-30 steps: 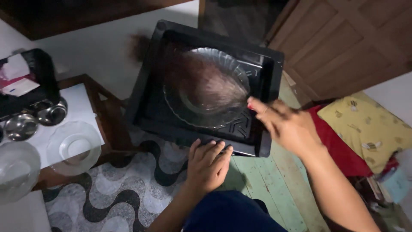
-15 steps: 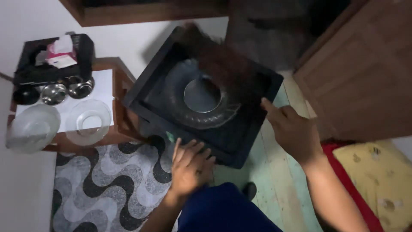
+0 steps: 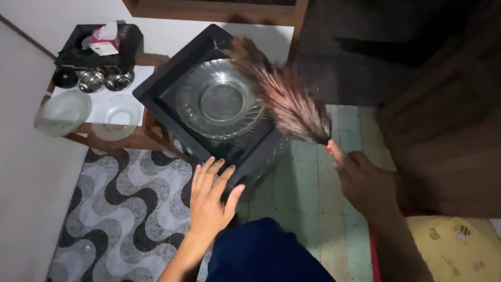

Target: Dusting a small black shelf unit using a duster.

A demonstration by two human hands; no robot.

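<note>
A: Obs. Black tray [image 3: 249, 156] sits centre, tilted off square, w/ one glass plate [image 3: 219, 102] lying flat inside. Left hand [image 3: 211, 196] rests palm-down on the tray's near corner, fingers spread, pressing rather than clamped round anything. Right hand [image 3: 360, 180] is closed on the red handle end of a feather duster [image 3: 284, 99], feathers lying over the plate's right rim.

B: Handling?

A: Judgement only: the duster looks light and soft, bends on contact, best held at the handle as now. Plate is prob. fragile, ribbed glass, maybe slippery; take it by the rim, two sides. Tray looks stiff, grip at the edges.

B: Counts?

A: 1 tray, 1 plate in it, 1 duster. On the small table [image 3: 130, 140] at far left: 2 more glass dishes [image 3: 117, 116], approx. 3 steel bowls [image 3: 91, 80] (one is dark, hard to tell), 1 black basket [image 3: 78, 49] w/ a tissue box. Yellow cushion [image 3: 454, 243] near right.
</note>
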